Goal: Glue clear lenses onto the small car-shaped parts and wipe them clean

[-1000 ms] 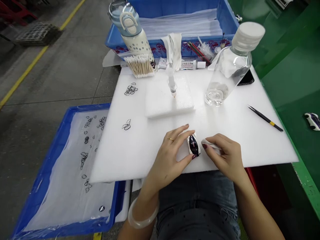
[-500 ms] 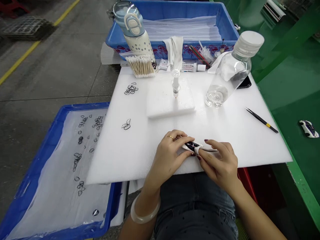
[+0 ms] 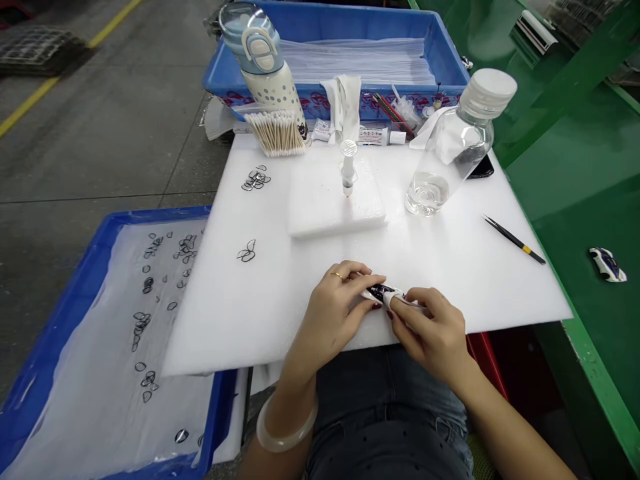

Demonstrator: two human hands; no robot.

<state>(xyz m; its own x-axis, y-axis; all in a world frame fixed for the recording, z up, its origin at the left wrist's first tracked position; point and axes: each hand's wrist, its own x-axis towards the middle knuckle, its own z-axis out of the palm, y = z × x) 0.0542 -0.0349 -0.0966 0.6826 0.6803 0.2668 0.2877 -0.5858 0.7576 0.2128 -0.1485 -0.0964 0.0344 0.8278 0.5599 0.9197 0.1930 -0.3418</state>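
Between the fingers and thumb of my left hand (image 3: pixel 336 308) is a small white-and-black toy car (image 3: pixel 378 292), held low over the near edge of the white foam board (image 3: pixel 225 313). My right hand (image 3: pixel 434 328) presses a white cloth (image 3: pixel 392 297), wrapped about a fingertip, against the car's right end. The fingers of both hands are closed, and they cover much of the car. Beyond the hands, a syringe (image 3: pixel 348 172) stands tip down on a small foam block (image 3: pixel 320 223). Black tweezers (image 3: pixel 515 240) with a yellow band lie to the right.
Small black rings (image 3: pixel 247 251) lie at left on the board, more in a lined blue tray (image 3: pixel 110 250) below. Cotton swabs (image 3: pixel 277 133), a tumbler (image 3: pixel 275 87), a clear bottle (image 3: pixel 453 157) and a blue bin (image 3: pixel 370 93) stand behind. Another toy car (image 3: pixel 607 265) rests on the green surface.
My right fingers have drawn in closer around the cloth at the car. The whole view has shifted slightly; the things on the board stay in place.
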